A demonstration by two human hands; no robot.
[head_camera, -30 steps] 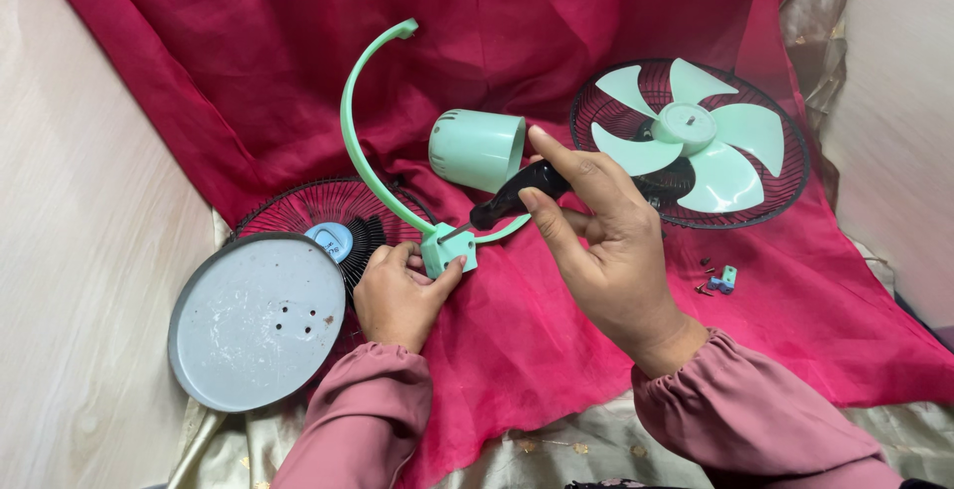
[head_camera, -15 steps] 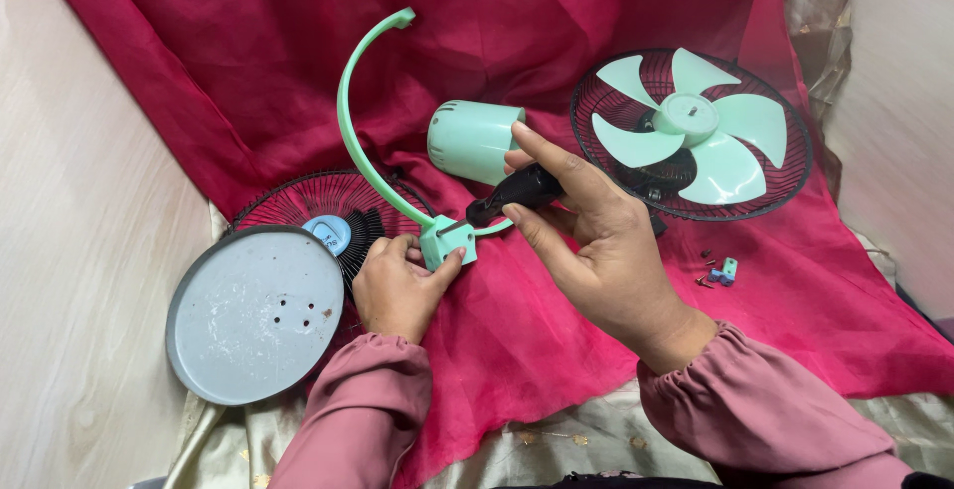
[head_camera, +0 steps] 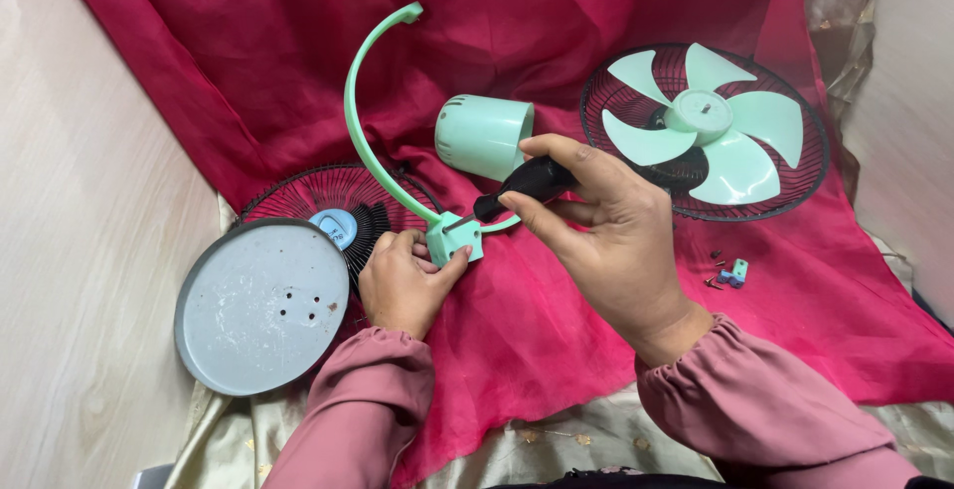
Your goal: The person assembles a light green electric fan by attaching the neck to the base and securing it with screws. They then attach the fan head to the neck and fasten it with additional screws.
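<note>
Head view: crimson cloth (head_camera: pixel 556 340) covers a pale floor (head_camera: pixel 79 201). Left hand (head_camera: pixel 402 285) pinches the mint bracket (head_camera: pixel 453 239); right hand (head_camera: pixel 596 231), at three o'clock, grips a black-handled screwdriver (head_camera: pixel 517 187).

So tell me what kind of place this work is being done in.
Probably a home floor used as a makeshift repair spot, not a workshop. A crimson cloth is spread as the work surface over a beige embroidered fabric, and fan parts such as the round base plate lie loose on it.

red cloth (head_camera: pixel 556 330) (over pale floor (head_camera: pixel 79 250)) bears fan parts.
</note>
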